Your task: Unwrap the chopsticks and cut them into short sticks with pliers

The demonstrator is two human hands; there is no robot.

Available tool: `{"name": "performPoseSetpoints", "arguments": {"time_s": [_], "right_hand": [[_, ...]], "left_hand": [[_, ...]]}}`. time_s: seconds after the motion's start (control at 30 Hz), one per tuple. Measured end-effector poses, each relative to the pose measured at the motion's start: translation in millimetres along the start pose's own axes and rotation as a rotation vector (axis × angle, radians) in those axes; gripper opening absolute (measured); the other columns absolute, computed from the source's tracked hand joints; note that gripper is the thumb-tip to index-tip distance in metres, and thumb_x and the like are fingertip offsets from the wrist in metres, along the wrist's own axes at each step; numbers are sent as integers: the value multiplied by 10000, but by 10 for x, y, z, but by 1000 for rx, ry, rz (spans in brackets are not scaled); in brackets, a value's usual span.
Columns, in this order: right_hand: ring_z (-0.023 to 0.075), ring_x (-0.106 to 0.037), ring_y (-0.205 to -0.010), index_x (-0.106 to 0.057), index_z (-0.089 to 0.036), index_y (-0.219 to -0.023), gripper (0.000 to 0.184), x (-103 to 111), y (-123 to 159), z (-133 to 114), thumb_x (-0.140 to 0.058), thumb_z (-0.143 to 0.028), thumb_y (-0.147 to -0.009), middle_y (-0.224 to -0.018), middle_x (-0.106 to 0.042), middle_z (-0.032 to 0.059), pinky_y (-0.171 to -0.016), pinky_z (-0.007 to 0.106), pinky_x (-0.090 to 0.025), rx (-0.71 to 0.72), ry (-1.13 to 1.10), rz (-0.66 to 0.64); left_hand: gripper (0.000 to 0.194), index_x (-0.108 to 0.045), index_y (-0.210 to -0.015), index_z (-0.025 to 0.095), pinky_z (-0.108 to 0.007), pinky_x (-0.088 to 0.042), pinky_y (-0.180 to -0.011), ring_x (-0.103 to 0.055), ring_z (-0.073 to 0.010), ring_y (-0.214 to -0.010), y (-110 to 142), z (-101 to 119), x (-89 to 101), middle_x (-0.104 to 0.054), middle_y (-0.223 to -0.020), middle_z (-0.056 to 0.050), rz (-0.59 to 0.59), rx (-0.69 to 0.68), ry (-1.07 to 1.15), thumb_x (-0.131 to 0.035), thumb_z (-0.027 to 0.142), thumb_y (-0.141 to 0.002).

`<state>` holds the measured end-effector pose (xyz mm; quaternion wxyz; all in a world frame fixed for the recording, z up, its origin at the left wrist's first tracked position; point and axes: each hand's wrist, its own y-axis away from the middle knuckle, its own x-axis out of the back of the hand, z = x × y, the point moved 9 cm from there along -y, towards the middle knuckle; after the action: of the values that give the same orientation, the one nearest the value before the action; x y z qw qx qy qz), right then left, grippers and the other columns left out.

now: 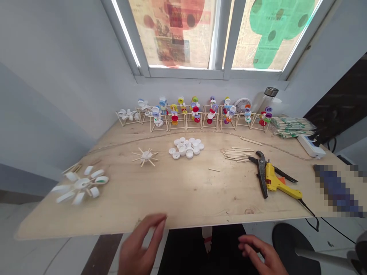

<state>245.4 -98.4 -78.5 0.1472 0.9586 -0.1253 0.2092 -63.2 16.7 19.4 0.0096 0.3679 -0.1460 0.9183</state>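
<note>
- Head view: left hand [142, 244] spread, fingers apart and pinching nothing, fingertips over the front edge of the plywood board [183, 198]; whether they touch it, I cannot tell.
- Right hand [260, 254]: below that edge, fingers loosely curled, empty, and apart from the board.
- Ahead of the right hand: a yellow hot glue gun [276, 181] lying on the board, across black pliers [261, 172].
- Just left of those: a loose bunch of wooden sticks [236, 154].
- Ahead of the left hand: a heap of white bottle caps [186, 148], and beside it a white cap with sticks radiating from it [146, 154].
- Left of the left hand, well apart: a blurred wheel of white cap pieces [82, 186].
- Farthest out, along the wall: a row of colourful cap windmills on stick frames [195, 114].
</note>
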Motion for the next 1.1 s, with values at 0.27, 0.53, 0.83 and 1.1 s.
{"name": "performPoseSetpoints", "arguments": {"time_s": [0.27,0.53,0.83,1.1], "right_hand": [[181,-615,-863,-616,-191,-1005,249,-21,-624,-1411,-394,-234,-901,-921,-670,71,-796,298,-476,572,395,-22],[177,-566,-860,-611,-197,-946,193,-307,-1372,-1568,-437,-165,-868,-931,-625,52,-742,269,-410,568,858,57],[188,-533,-791,-581,-192,-790,144,-434,-1667,-1544,-461,-151,-859,-824,-605,59,-669,276,-343,525,962,105],[164,-550,-771,-594,-200,-786,150,-440,-1761,-1582,-468,-165,-858,-819,-631,43,-660,255,-338,513,961,88]], "left_hand": [[196,-621,-876,179,-251,-444,-686,-607,-157,-809,-1439,670,-1252,-665,-904,-38,-415,-372,-288,-427,194,-855],[203,-611,-820,173,-249,-381,-604,-584,-171,-771,-1634,682,-1663,-639,-873,-55,-553,-418,-406,-409,155,-825],[212,-545,-786,156,-268,-371,-600,-556,-188,-739,-1588,761,-1632,-604,-801,-66,-623,-437,-493,-339,120,-827],[283,-531,-660,216,-210,-431,-567,-545,-129,-604,-470,-96,-460,-609,-675,10,-762,-48,-144,-406,387,-848]]}}
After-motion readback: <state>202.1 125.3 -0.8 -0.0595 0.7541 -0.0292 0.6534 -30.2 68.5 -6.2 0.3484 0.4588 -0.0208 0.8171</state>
